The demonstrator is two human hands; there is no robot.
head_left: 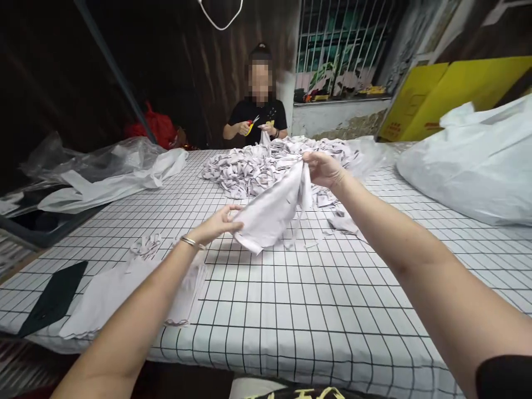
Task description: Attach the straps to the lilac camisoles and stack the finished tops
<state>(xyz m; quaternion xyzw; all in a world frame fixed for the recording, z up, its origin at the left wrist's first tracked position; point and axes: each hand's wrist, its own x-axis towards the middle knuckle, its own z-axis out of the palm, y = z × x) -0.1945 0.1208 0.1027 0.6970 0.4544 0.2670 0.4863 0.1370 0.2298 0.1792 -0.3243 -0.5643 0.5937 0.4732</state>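
I have two hands in view, and together they hold one piece of pale cloth [268,216]. The fingers of my left hand [214,226] are closed on its lower left edge; the fingers of my right hand [326,170] pinch its top corner. The cloth is stretched slantwise between them, over the bench [332,316], in front of one big heap of pale cloth pieces [245,174]. Those pieces overlap so much that I cannot count them. One bracelet [192,243] is on my left wrist. At my left lie one dark piece [54,299] and a pale cloth stack [110,293]; my forearm hides part of this stack, so its number of layers I cannot tell. Across the bench is one co-worker [245,113] with one pair of scissors [250,127]; the lower body is hidden by the heap and bench. One large white bag [474,160] at right is cut off by the picture edge. Some fingertips of mine are covered by cloth.
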